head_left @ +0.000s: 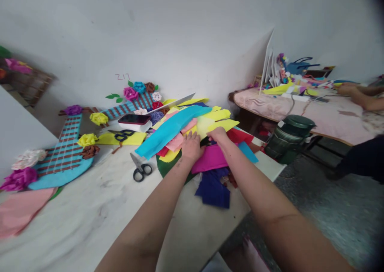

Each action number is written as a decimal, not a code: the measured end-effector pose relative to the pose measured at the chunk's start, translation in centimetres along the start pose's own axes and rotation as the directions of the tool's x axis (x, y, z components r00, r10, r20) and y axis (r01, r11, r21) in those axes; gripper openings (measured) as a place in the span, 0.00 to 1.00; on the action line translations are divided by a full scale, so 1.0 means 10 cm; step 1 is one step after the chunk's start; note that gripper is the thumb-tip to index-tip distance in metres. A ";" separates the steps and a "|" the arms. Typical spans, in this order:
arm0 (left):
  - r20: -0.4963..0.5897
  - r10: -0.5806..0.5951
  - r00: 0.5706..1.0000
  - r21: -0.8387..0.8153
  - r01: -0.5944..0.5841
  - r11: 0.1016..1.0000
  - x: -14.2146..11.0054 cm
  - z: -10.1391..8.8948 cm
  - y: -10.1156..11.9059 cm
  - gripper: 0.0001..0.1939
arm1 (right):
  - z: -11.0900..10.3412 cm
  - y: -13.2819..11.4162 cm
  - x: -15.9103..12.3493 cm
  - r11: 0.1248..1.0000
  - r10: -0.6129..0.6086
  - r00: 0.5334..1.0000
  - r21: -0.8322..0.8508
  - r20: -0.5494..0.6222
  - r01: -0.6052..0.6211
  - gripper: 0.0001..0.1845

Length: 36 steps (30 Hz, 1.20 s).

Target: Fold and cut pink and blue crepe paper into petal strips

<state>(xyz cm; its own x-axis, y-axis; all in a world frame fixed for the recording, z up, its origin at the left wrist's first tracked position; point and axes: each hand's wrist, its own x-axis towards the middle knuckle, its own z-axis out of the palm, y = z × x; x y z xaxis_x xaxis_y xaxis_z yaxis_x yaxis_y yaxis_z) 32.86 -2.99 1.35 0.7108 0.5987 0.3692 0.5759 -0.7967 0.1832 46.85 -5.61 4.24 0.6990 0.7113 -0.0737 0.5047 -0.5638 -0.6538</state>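
Both my arms reach out to a heap of coloured paper sheets [192, 138] on the white table [99, 208]. My left hand [191, 146] lies on the pink and yellow sheets with its fingers stretched forward, beside a long turquoise strip [171, 130]. My right hand [218, 135] is curled, its fingers pinching the edge of a pale yellow sheet [207, 124] above a magenta sheet [211, 158]. Something black shows between the two hands; I cannot make it out.
Black-handled scissors [139, 168] lie left of the heap, a second pair [123, 135] further back near a phone on a white box [135, 122]. Blue woven shapes with paper flowers [64, 152] sit at left. Another person's arms [360, 93] rest on a pink-covered table [300, 108]; a green bin [289, 138] stands between.
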 end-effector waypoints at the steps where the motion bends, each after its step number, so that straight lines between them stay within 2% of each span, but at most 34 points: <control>1: -0.008 -0.019 1.000 0.029 0.019 0.999 0.02 -0.01 0.00 0.21 | -0.01 -0.03 0.00 0.999 0.000 1.000 0.053 -0.006 0.000 0.06; 3: -0.014 -0.090 0.996 0.061 0.091 0.994 0.07 -0.05 0.00 0.17 | -0.05 -0.11 -0.01 0.986 -0.029 0.999 0.165 -0.015 0.031 0.07; 6: 0.011 -0.287 0.958 0.047 0.286 0.957 0.15 -0.18 -0.06 0.17 | -0.15 -0.18 -0.01 0.952 -0.107 0.994 0.286 -0.013 0.106 0.07; 9: -0.064 -0.339 0.939 0.016 0.341 0.940 0.21 -0.32 -0.15 0.18 | -0.22 -0.12 0.05 0.935 -0.151 0.985 0.312 -0.088 0.171 0.09; 11: -0.089 -0.359 0.929 0.006 0.361 0.933 0.24 -0.38 -0.21 0.19 | -0.22 -0.03 0.11 0.950 -0.185 0.948 0.201 -0.258 0.240 0.11; 13: -0.096 -0.360 0.928 0.000 0.361 0.932 0.26 -0.41 -0.25 0.19 | -0.18 0.07 0.16 0.970 -0.223 0.915 0.020 -0.336 0.244 0.12; 16: -0.095 -0.353 0.931 -0.011 0.354 0.935 0.26 -0.42 -0.27 0.19 | -0.05 0.15 0.21 0.938 -0.314 0.917 -0.229 -0.247 0.260 0.15; 20: -0.094 -0.352 0.931 -0.020 0.352 0.936 0.25 -0.40 -0.28 0.19 | 0.14 0.12 0.26 0.800 -0.453 0.889 -0.472 -0.072 0.370 0.20; 23: -0.083 -0.359 0.930 -0.024 0.358 0.933 0.24 -0.40 -0.30 0.19 | 0.24 0.08 0.29 0.719 -0.484 0.875 -0.578 -0.019 0.386 0.18; 26: -0.090 -0.351 0.932 -0.026 0.350 0.936 0.24 -0.40 -0.33 0.19 | 0.24 0.08 0.34 0.683 -0.512 0.859 -0.616 -0.021 0.392 0.14; 28: -0.096 -0.352 0.931 -0.029 0.351 0.936 0.24 -0.40 -0.35 0.19 | 0.19 0.10 0.37 0.707 -0.528 0.848 -0.580 -0.051 0.405 0.14; 30: -0.089 -0.357 0.930 -0.038 0.355 0.934 0.24 -0.39 -0.35 0.19 | 0.12 0.12 0.40 0.787 -0.519 0.849 -0.444 -0.101 0.428 0.12; 33: -0.086 -0.362 0.928 -0.063 0.358 0.932 0.23 -0.39 -0.35 0.19 | 0.04 0.15 0.39 0.880 -0.476 0.874 -0.042 -0.099 0.474 0.08; 36: -0.091 -0.367 0.926 -0.079 0.361 0.929 0.22 -0.39 -0.34 0.19 | 0.00 0.14 0.30 0.844 -0.468 0.883 0.307 0.024 0.439 0.08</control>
<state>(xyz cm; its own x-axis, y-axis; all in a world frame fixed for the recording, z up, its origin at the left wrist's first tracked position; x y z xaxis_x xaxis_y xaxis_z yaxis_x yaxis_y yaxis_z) 30.87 0.66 5.09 0.4099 0.8391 0.3577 0.7594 -0.5312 0.3757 49.64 -4.26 3.13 0.3692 0.9022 0.2231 0.5780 -0.0348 -0.8153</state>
